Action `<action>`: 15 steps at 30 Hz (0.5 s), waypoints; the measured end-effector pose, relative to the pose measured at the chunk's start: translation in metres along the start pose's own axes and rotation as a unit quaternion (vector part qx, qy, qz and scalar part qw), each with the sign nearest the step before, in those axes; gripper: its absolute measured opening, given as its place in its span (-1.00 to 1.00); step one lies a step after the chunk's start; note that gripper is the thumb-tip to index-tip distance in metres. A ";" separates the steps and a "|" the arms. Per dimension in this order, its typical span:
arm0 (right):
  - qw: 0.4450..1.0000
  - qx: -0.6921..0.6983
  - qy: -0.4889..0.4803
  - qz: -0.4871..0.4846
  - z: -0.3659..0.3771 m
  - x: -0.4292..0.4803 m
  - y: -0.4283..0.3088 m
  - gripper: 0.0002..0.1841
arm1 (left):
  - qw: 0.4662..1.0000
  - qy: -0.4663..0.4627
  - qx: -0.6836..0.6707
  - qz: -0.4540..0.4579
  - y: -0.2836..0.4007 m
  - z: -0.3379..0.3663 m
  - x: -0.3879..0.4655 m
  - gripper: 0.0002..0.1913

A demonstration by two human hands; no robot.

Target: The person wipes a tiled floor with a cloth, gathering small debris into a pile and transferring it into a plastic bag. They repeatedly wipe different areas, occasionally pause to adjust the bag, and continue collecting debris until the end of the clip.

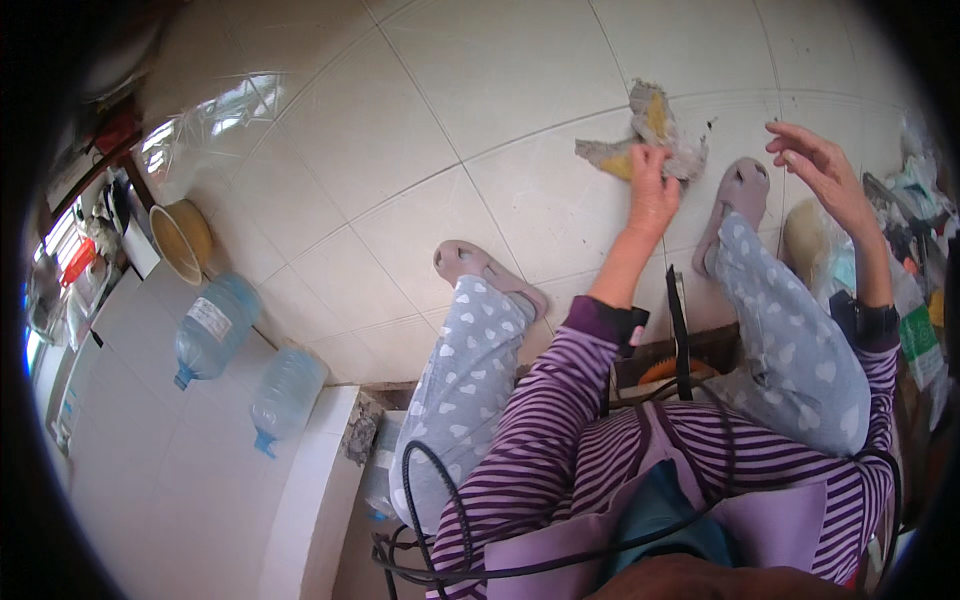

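A crumpled, ragged grey and yellow cloth-like piece lies on the tiled floor, in front of and between my feet. My left hand is on its near side, with the fingers closed on it. What is under those fingers is hidden. To the right, my right hand hovers near my right clog, palm turned inward and fingers loosely curved, holding nothing. A small dark bit shows between the cloth and that hand.
Clogs cover my left foot and right foot. Two large plastic bottles and a yellowish tub stand at left. Plastic bags crowd the right side. A black cable crosses my body; a black strap hangs between my legs.
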State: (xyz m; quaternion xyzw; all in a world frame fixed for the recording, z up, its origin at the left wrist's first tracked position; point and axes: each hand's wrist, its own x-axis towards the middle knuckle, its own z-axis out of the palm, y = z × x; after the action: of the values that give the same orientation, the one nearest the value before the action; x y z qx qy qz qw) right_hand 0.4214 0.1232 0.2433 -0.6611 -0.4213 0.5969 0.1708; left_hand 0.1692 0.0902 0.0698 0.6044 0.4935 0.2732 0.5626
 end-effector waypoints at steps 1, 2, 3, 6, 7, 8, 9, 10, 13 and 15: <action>1.000 0.005 -0.009 -0.010 -0.001 0.000 0.004 -0.58 | 1.000 0.017 0.013 0.022 0.001 -0.013 -0.001 -0.63; 1.000 0.009 -0.016 -0.018 -0.002 -0.001 0.008 -0.57 | 0.998 0.035 0.031 0.039 -0.001 -0.030 -0.005 -0.64; 1.000 0.004 -0.008 -0.016 -0.002 -0.003 0.012 -0.57 | 0.996 0.063 0.057 0.022 -0.004 -0.053 -0.016 -0.64; 0.999 -0.019 0.010 -0.035 -0.003 -0.005 0.023 -0.58 | 0.972 0.137 0.188 -0.027 -0.029 -0.125 -0.055 -0.65; 0.999 -0.017 0.011 -0.038 -0.003 -0.006 0.025 -0.58 | 0.957 0.159 0.240 -0.048 -0.039 -0.142 -0.069 -0.65; 0.999 -0.016 0.011 -0.042 -0.004 -0.007 0.027 -0.58 | 0.947 0.164 0.265 -0.080 -0.048 -0.154 -0.085 -0.65; 0.998 -0.016 0.011 -0.056 -0.005 -0.007 0.029 -0.58 | 0.934 0.165 0.287 -0.132 -0.057 -0.160 -0.099 -0.65; 0.999 -0.020 0.014 -0.044 -0.006 -0.009 0.030 -0.58 | 0.924 0.149 0.326 -0.135 -0.065 -0.159 -0.112 -0.65; 0.999 -0.019 0.016 -0.030 -0.004 -0.013 0.034 -0.59 | 0.906 0.106 0.359 -0.196 -0.079 -0.127 -0.143 -0.62; 1.000 0.002 0.021 -0.018 -0.002 -0.018 0.036 -0.60 | 0.930 0.090 0.305 -0.182 -0.081 -0.083 -0.144 -0.60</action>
State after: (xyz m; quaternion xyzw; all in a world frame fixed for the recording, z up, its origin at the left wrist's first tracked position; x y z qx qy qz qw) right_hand 0.4371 0.0889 0.2285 -0.6655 -0.4279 0.5806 0.1922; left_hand 0.0200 -0.0152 0.0431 0.6196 0.7032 0.0560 0.3441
